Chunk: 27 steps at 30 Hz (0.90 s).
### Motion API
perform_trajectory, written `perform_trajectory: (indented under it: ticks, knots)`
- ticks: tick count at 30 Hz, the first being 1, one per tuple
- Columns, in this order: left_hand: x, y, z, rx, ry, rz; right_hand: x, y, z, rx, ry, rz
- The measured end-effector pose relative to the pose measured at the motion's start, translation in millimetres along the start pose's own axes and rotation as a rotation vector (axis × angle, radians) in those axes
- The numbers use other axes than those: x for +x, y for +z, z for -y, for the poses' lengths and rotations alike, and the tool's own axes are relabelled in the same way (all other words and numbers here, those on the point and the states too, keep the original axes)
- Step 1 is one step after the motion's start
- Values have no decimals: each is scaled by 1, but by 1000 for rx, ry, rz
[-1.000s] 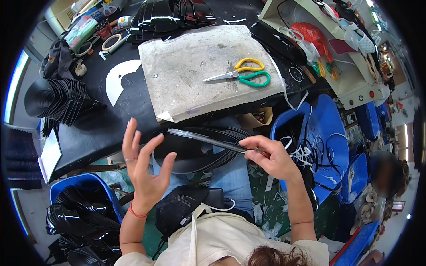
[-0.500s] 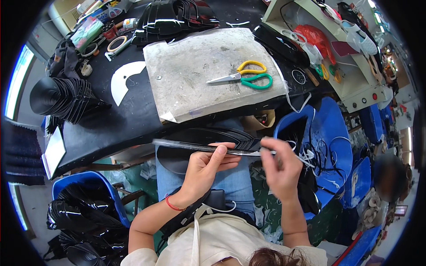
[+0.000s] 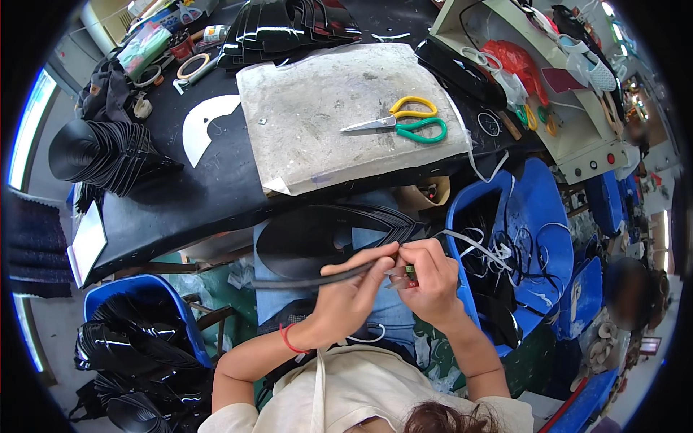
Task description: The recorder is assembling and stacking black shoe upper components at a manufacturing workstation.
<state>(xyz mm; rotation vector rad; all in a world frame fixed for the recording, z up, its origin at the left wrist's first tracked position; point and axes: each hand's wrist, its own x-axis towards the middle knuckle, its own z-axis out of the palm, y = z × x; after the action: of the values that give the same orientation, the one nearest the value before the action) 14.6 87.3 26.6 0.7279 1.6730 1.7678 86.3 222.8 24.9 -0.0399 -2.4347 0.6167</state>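
My left hand is closed around a thin black piece, seen edge-on, whose free end points left. At its right end my right hand pinches, fingertips touching those of the left. Tucked in the right palm is a small metal tool with a bit of green and red; its kind is mostly hidden by the fingers. A narrow white strip runs from near the right fingertips toward the blue chair-like tub. Behind my hands, a stack of black curved pieces lies across my lap.
On the black table lie a stained pale board, yellow-and-green-handled scissors, a white curved template and stacked black pieces. Blue tubs stand either side: one with black pieces, one with strips.
Both hands have come together at the black piece's right end and moved slightly nearer to me. The right hand, blurred and apart before, now pinches there with a small metal tool showing.
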Motion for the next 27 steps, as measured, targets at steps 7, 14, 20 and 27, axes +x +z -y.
perform_trajectory:
  ticks: [7,14,20,27]
  knots:
    - [21,-9,2,-700,-302,46,-8,-13,-10,1237,937,-314]
    - [32,-120,14,-697,-23,-274,-62,-120,-128,938,975,-804]
    - [-39,-385,-17,-1269,523,-157,-139,-236,-181,195,949,-1093]
    - [-35,-333,-77,-771,520,-91,-85,-110,-177,-135,916,-277]
